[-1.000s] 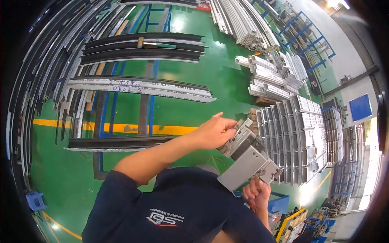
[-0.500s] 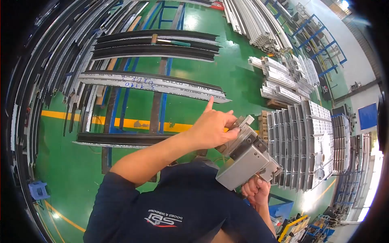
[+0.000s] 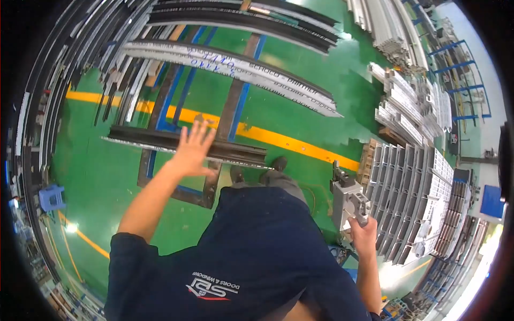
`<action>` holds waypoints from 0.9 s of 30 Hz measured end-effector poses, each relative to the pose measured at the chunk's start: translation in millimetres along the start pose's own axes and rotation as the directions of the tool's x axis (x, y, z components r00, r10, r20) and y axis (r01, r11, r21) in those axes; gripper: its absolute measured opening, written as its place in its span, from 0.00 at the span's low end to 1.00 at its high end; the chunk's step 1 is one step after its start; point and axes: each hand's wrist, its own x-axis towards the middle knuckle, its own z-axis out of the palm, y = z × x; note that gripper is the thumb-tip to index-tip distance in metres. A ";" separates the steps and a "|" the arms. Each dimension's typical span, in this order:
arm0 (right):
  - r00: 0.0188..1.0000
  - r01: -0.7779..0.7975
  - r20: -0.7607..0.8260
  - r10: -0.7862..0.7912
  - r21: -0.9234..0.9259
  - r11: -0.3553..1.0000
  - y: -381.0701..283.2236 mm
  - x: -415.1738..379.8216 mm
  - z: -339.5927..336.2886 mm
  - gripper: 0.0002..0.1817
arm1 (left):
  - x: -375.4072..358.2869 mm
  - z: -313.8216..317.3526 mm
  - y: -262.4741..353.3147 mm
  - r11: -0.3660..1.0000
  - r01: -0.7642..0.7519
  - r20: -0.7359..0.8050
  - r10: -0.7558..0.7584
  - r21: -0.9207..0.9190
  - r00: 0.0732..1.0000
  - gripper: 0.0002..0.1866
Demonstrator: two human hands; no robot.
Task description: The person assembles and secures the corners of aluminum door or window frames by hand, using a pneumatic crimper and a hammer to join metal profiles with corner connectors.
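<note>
My left hand point(image 3: 194, 152) is spread wide over the near dark profile point(image 3: 241, 153), its fingers overlapping the bar in this view and nothing in them. Off to my right, my right hand point(image 3: 363, 233) is wrapped round the lower end of a boxy grey metal hand tool point(image 3: 345, 214) with a dark jaw-like head on top. Farther forward lies a profile in white printed film point(image 3: 267, 78) with blue handwriting on it. These bars rest across a stand with blue and dark metal rails point(image 3: 235, 101).
More dark profiles point(image 3: 241, 22) lie at the far side of the stand, with long bars racked at left. Stacked grey profiles point(image 3: 401, 198) on a pallet stand close to the tool. White profile bundles point(image 3: 409, 107) lie beyond. A blue stool point(image 3: 52, 198) is on the left floor.
My left hand has left the tool and moved left over the near profile, fingers opening out. My right hand has carried the tool rightward, away from my body. The view has shifted.
</note>
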 end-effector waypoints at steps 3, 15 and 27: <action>0.994 0.010 0.112 0.010 -0.170 0.985 -7.9 26.9 2.3 0.15 | -6.9 39.1 -43.6 0.996 0.084 -0.116 -0.079 0.039 0.990 0.63; 0.640 0.574 0.742 -0.200 -0.288 0.766 -81.9 122.4 57.0 0.13 | -14.1 70.0 -54.5 0.988 0.124 -0.267 -0.144 -0.090 0.953 0.50; 0.561 0.673 0.828 -0.032 -0.433 0.600 -115.4 126.2 67.6 0.14 | -14.5 75.8 -49.4 0.984 0.124 -0.434 -0.166 -0.124 0.885 0.36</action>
